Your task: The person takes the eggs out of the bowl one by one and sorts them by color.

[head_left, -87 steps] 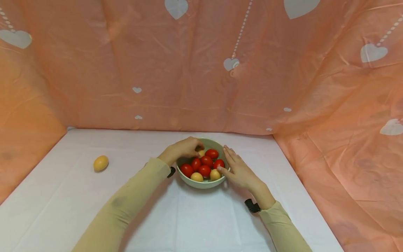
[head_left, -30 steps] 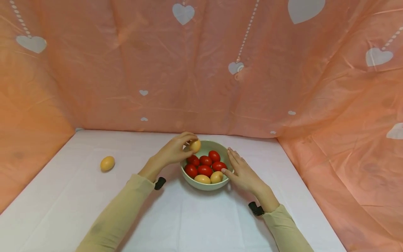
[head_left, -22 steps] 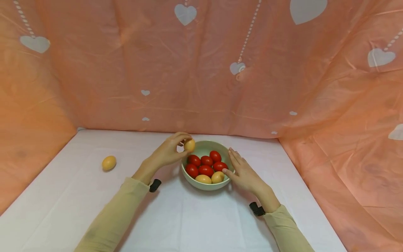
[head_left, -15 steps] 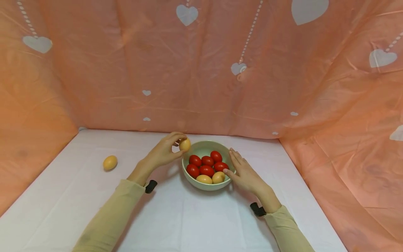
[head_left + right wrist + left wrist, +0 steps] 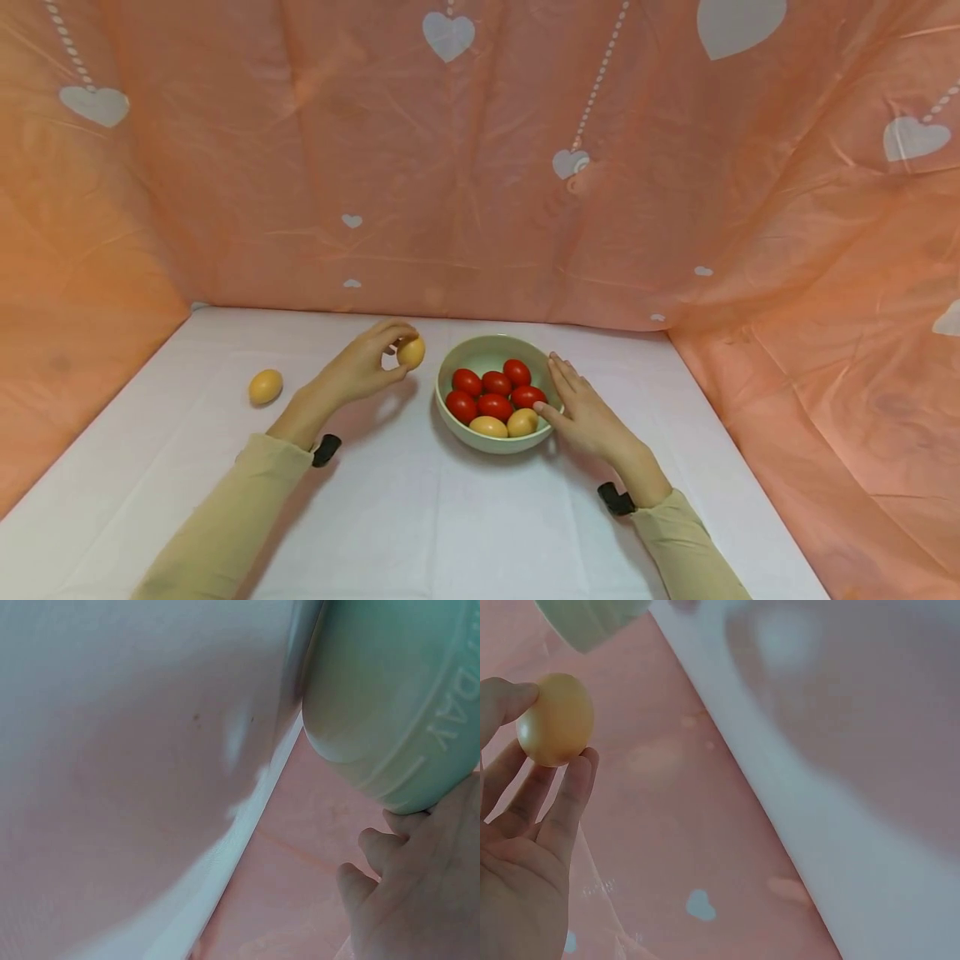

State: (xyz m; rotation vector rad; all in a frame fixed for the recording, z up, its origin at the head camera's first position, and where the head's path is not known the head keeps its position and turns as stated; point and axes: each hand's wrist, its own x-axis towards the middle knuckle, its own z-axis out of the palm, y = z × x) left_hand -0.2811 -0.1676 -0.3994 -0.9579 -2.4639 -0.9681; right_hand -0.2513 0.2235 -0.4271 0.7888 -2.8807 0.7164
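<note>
The left hand (image 5: 358,372) pinches a yellow egg (image 5: 411,352) between thumb and fingertips, raised above the white surface (image 5: 420,517); the left wrist view shows the egg resting against the fingertips (image 5: 574,776). Just to the right of this hand stands a pale green bowl (image 5: 487,439) with red eggs (image 5: 491,396) and two more yellow ones (image 5: 504,425) inside. The right hand (image 5: 588,414) lies with relaxed, straight fingers against the bowl's right side, touching its rim. Well to the left of the left hand, a lone yellow egg (image 5: 266,387) lies on the surface, and pink heart-patterned cloth (image 5: 480,158) hangs beyond both hands
</note>
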